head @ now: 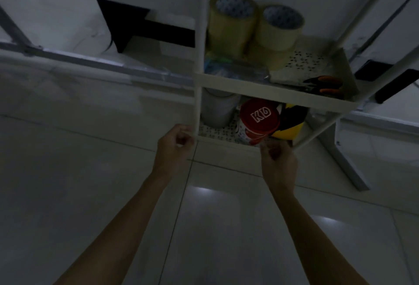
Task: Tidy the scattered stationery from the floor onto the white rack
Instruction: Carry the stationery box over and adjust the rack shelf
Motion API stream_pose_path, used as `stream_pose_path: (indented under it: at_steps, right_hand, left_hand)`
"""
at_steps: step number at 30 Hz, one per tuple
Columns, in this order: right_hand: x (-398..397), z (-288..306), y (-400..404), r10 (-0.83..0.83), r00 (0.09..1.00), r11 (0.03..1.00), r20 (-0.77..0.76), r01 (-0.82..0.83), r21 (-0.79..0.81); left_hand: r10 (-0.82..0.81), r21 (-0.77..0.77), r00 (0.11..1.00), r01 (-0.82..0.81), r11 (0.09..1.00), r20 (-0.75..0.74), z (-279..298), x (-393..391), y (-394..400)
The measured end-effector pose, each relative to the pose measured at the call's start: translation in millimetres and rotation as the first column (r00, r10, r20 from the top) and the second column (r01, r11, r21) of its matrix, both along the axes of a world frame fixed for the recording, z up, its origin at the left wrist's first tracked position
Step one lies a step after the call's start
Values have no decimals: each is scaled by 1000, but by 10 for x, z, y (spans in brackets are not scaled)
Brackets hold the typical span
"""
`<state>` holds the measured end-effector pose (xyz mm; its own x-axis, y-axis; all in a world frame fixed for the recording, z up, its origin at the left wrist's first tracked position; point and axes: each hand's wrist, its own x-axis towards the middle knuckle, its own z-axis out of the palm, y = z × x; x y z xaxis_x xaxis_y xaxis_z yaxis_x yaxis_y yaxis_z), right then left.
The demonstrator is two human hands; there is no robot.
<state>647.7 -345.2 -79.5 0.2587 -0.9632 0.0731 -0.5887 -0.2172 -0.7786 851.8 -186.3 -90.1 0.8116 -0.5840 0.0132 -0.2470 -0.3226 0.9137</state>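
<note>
- The white rack [274, 97] stands in the upper right of the frame, and both hands are just below its lower shelf.
- The left hand [175, 145] is at the front left post of the rack, with the fingers curled; it seems to touch the post, but I cannot tell if it really grips it.
- The right hand [277, 154] is at the front edge of the lower shelf, just under the red-lidded tub [258, 123]; the fingers are curled, and whether they hold the tub is not clear in this dark view.
- The tub lies directly above the right hand in the frame and leans a little, so the right hand is the nearer one.
- Counted on the lower shelf: one red-lidded tub, one grey cylinder [218, 110], one yellow-and-black roll [291, 123].
- Counted on the upper shelf: three rolls of tape [231, 23], one pair of orange-handled pliers [324, 86], one bluish packet [233, 69].
- On the visible floor [90, 171] I see no stationery left, so I judge that the tidying is near its end.
</note>
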Motion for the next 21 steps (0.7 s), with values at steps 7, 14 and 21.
stream_pose_path:
  at_steps: [7, 14, 21]
  right_hand:
    - [589, -309, 359, 288, 951, 957, -115, -288, 23]
    - [685, -436, 456, 394, 909, 918, -140, -397, 2]
    - [317, -449, 304, 383, 912, 922, -148, -387, 2]
  left_hand:
    - [-81, 29, 996, 81, 996, -27, -327, 42, 262]
    - [-146, 49, 986, 150, 987, -79, -515, 35, 342]
    - [-227, 38, 967, 233, 972, -120, -506, -227, 161]
